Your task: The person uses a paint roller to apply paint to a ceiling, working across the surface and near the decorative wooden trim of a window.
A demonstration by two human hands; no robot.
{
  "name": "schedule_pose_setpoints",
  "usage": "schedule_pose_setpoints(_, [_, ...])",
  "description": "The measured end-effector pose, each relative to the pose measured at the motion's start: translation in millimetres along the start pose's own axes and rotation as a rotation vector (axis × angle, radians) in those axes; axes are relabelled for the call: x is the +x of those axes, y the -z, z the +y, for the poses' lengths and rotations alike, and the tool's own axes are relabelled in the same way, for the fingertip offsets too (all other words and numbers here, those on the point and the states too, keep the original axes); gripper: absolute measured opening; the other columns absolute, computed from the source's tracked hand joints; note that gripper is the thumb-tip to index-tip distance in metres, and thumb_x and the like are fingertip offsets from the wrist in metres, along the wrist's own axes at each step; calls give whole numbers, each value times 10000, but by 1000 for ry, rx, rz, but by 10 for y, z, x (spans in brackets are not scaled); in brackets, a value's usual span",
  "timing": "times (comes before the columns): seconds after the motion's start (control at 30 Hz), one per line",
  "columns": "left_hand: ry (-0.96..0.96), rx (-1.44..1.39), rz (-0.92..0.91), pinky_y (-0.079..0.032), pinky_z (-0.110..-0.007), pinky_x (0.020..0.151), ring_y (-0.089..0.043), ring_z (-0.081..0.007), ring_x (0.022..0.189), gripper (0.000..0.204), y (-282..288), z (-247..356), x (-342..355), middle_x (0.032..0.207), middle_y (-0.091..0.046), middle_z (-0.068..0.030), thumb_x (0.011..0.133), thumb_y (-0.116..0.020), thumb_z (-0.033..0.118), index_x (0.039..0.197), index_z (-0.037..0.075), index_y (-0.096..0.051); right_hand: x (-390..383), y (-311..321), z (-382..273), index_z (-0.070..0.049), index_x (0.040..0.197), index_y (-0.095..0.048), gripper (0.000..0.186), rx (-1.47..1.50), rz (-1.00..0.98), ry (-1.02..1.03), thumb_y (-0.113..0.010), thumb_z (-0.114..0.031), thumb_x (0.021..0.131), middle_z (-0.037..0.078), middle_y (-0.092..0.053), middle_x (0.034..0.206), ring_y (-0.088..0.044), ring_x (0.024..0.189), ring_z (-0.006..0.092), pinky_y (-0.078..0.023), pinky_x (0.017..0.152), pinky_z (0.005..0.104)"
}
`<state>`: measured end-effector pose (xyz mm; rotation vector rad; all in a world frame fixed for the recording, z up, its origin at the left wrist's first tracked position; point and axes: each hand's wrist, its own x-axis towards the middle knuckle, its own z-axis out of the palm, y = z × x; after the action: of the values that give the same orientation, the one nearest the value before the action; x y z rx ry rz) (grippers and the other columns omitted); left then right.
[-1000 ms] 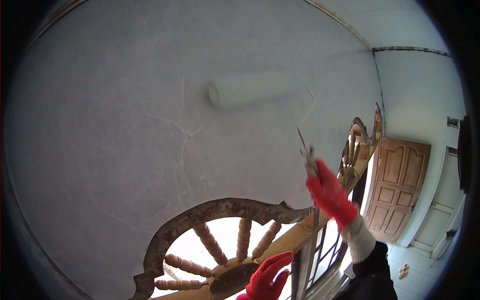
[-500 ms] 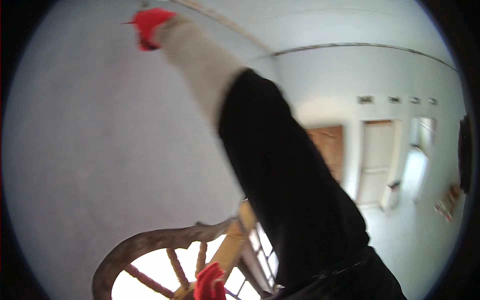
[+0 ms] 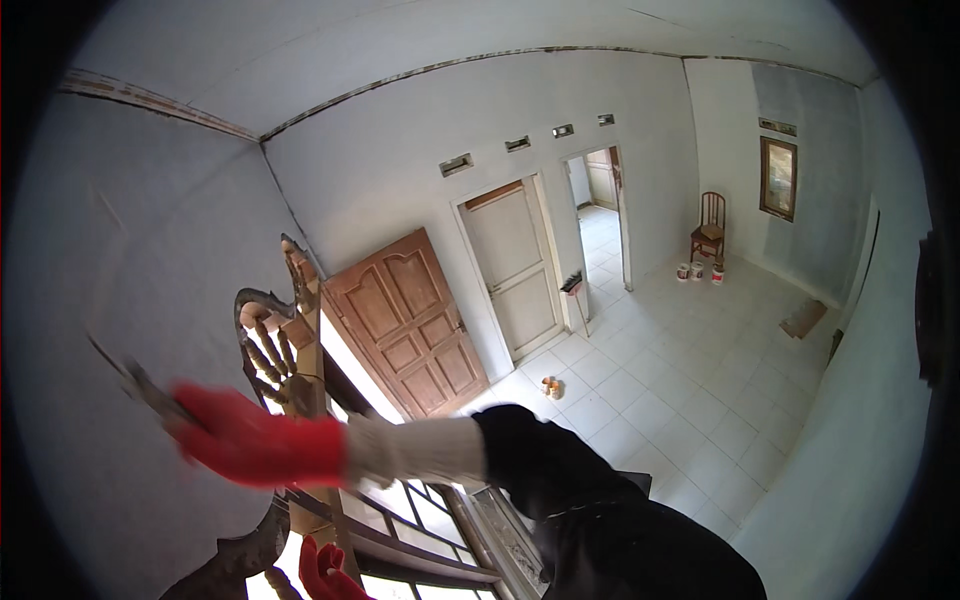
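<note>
My right hand (image 3: 255,435), in a red glove with a long pale cuff, reaches left across the view and closes around a thin-bladed scraper (image 3: 150,390). Motion blurs the tool. Its blade points up and left, close to the grey wall (image 3: 120,260); whether it touches cannot be told. Low in the view, my left hand (image 3: 325,572), also red-gloved, has curled fingers beside the carved wooden frame (image 3: 240,550) of a window. The lower edge cuts that hand off, and what it holds is hidden.
Beyond the frame's turned spindles (image 3: 270,355) stands an open brown panelled door (image 3: 400,320). A pale door (image 3: 515,265), a broom (image 3: 575,290), a chair (image 3: 709,230) and several paint tins (image 3: 697,272) are farther off. Small orange-brown items (image 3: 552,386) lie on the tiled floor (image 3: 650,400).
My right hand has come down from high on the wall near the ceiling to mid-height at the left. The view has swung right, bringing more of the room in.
</note>
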<state>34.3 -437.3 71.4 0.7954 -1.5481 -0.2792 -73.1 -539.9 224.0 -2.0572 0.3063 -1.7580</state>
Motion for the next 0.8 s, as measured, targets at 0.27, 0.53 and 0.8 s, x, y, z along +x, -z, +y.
schedule_pose_setpoints(0.27, [29,-51,-72,-474,-347,833,-559,-253,997,452,-28,120,-14,1154,-532,-178,988,-292,303,1241,-52,-415,-1932,-111,60,-17,1073,-452,233,103,-89,-461,-426,-174,902,101,-554,737,-561,679,195,-445,622,330])
schedule_pose_setpoints(0.53, [427,-435,61,-466,-278,690,-562,-158,773,381,-37,-151,-101,913,-575,-64,949,-375,255,1240,16,-438,-2306,-524,158,-29,1067,-454,216,271,-93,-581,-445,-164,899,78,-556,794,-551,742,162,-453,703,341])
schedule_pose_setpoints(0.8, [-194,367,55,-389,-278,540,-481,-132,614,92,-16,-523,-119,718,-515,-55,901,-456,80,892,28,-532,-2621,-619,484,-31,1416,-186,639,364,-256,-589,-515,-149,882,174,-320,1415,-361,1279,237,-330,1019,328])
